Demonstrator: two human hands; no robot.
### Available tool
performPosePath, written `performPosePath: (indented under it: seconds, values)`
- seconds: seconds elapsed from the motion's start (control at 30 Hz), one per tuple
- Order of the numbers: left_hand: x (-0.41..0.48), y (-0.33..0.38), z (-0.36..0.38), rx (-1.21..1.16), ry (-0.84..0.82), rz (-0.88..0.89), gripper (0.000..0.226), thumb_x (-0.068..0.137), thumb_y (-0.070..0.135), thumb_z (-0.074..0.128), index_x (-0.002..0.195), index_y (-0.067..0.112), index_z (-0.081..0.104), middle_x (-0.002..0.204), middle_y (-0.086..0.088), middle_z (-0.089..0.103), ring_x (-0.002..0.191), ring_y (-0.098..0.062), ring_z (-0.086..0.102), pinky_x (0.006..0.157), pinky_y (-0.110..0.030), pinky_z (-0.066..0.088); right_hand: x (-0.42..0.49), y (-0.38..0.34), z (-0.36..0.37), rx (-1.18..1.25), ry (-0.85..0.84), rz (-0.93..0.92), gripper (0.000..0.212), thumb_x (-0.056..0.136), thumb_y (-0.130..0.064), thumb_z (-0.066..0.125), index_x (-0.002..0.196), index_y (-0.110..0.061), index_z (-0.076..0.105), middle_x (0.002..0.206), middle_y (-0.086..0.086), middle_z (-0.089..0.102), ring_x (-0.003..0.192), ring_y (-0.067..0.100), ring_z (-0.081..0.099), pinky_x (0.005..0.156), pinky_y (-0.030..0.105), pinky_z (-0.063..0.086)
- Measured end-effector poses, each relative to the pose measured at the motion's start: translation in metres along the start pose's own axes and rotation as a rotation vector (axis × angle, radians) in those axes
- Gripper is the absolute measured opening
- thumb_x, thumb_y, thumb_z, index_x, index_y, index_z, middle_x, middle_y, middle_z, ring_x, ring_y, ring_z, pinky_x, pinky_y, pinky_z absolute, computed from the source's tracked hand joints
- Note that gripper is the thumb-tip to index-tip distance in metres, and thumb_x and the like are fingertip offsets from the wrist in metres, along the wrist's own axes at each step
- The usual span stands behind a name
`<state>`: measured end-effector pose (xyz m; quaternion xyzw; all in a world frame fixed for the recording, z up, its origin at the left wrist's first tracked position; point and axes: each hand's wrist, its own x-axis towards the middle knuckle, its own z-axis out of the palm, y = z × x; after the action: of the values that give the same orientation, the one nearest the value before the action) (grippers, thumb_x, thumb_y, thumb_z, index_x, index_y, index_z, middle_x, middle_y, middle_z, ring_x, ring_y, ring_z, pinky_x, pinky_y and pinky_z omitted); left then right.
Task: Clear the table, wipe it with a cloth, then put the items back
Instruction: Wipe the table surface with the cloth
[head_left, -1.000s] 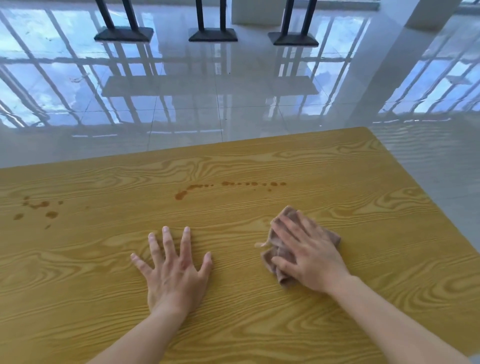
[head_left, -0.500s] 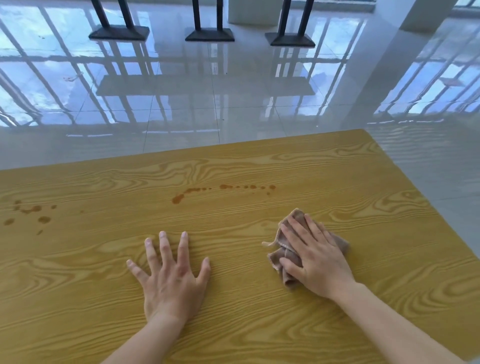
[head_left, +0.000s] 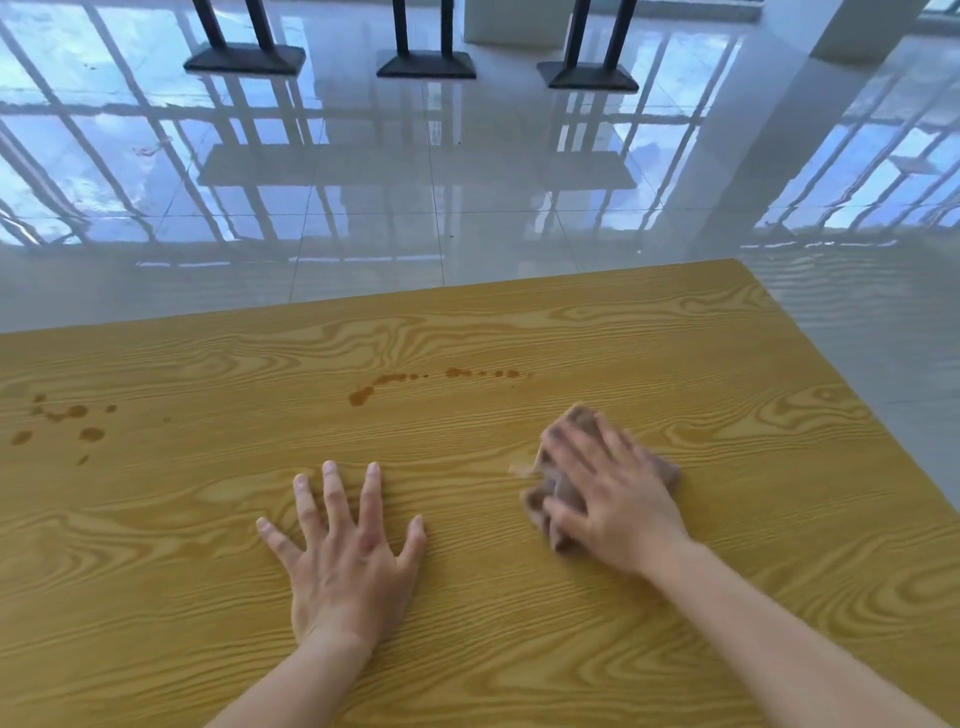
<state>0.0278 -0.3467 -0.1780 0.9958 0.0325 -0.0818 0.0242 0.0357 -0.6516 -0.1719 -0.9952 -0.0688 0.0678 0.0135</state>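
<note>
Right hand flat on crumpled cloth, fingers straight, pointing far-left. Cloth right of desk centre, blurred, long axis unclear. Left hand flat on desk, fingers spread. Brown stains beyond.

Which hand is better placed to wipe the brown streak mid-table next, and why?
The right hand: it presses the cloth on the table, just short of the streak. The left hand lies flat and bare, holding nothing.
</note>
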Motion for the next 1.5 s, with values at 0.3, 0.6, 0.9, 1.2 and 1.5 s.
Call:
performPosePath:
  seconds: [0.3,0.6,0.9,1.2,1.5]
  values:
    - [-0.002,0.000,-0.001,0.001,0.000,-0.003,0.085,0.082,0.079,-0.005,0.155,0.037,-0.005,0.165,-0.008,-0.010,0.149,-0.034,-0.019,0.112,-0.070,-0.008,0.069,-0.078,-0.013,0.088,-0.037,0.040,0.084,0.089,-0.079,0.008,0.158,-0.031,-0.002,0.167,-0.003,-0.008,0.151,0.033,-0.017,0.120,0.056,-0.005]
    - [-0.001,0.002,0.000,-0.007,0.006,-0.013,0.086,0.081,0.080,-0.005,0.156,0.037,0.000,0.166,-0.008,-0.005,0.150,-0.034,-0.015,0.113,-0.070,-0.008,0.118,0.007,-0.035,0.128,-0.084,0.477,0.080,0.092,-0.074,0.010,0.158,-0.031,-0.006,0.165,-0.004,-0.016,0.150,0.033,-0.017,0.121,0.054,-0.006]
    - [0.000,0.000,-0.001,-0.015,0.011,-0.007,0.087,0.081,0.081,-0.005,0.156,0.038,0.002,0.166,-0.008,-0.004,0.150,-0.034,-0.014,0.113,-0.069,-0.008,0.000,-0.007,-0.001,0.026,0.011,0.025,0.075,0.089,-0.080,0.008,0.156,-0.046,0.001,0.166,-0.015,0.000,0.153,0.021,-0.010,0.121,0.049,0.000]
    - [0.000,0.000,0.000,-0.018,0.009,-0.011,0.087,0.081,0.079,-0.001,0.157,0.036,0.005,0.166,-0.009,-0.001,0.151,-0.035,-0.011,0.113,-0.070,-0.006,0.053,0.011,-0.013,0.083,-0.027,0.396,0.086,0.084,-0.081,-0.005,0.156,-0.035,-0.012,0.163,-0.007,-0.020,0.150,0.032,-0.017,0.120,0.056,-0.005]
    - [0.001,0.001,0.002,-0.017,0.029,-0.001,0.086,0.083,0.078,0.003,0.157,0.035,0.011,0.165,-0.011,0.006,0.151,-0.036,-0.006,0.113,-0.070,-0.004,0.039,0.063,-0.023,0.086,-0.050,0.557,0.081,0.087,-0.079,0.006,0.157,-0.038,-0.003,0.166,-0.011,-0.011,0.152,0.029,-0.013,0.121,0.053,-0.003]
